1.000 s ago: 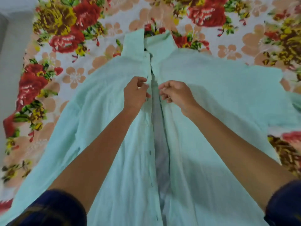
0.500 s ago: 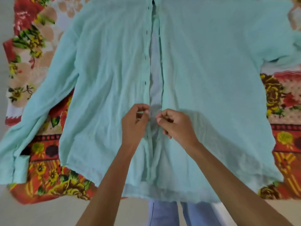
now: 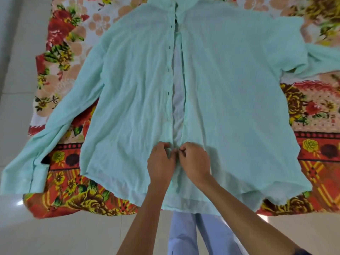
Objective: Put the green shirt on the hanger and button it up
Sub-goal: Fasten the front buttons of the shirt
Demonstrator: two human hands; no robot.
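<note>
The pale green shirt (image 3: 128,92) lies spread flat, front up, on a flowered cloth, collar at the top edge of the view. Its front stands open in a narrow gap along the middle, with several buttons down the left panel's edge. My left hand (image 3: 161,163) pinches the left panel's edge low on the shirt. My right hand (image 3: 196,161) pinches the right panel's edge right beside it, and the two hands touch. No hanger shows; the collar area is cut off.
The flowered cloth (image 3: 73,190) in red, yellow and peach lies on a pale tiled floor (image 3: 64,236). The shirt's left sleeve (image 3: 36,153) reaches past the cloth's left edge. My light blue trouser legs (image 3: 185,234) show below the hem.
My hands went from near the collar down to the lower part of the front. The view tilted down with them, and the two panel edges are now pinched closer together.
</note>
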